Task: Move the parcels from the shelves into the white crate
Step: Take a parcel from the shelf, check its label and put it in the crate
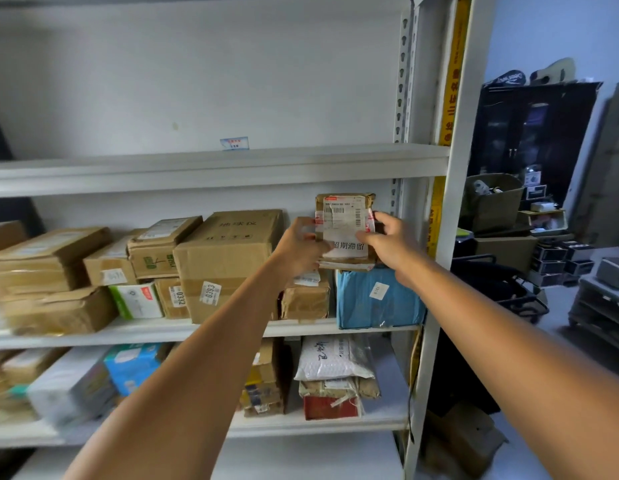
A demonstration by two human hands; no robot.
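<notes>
Clasping one parcel (346,216), two hands (301,249) (393,242)

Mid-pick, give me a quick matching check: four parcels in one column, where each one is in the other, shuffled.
1 small taped parcel
2 blue parcel
3 white bubble mailer
4 box labelled 0393

A lower shelf, right side
B gripped by left hand and right hand
C middle shelf, right end
D middle shelf, left of the left hand

Pairs: 1-B, 2-C, 3-A, 4-D
</notes>
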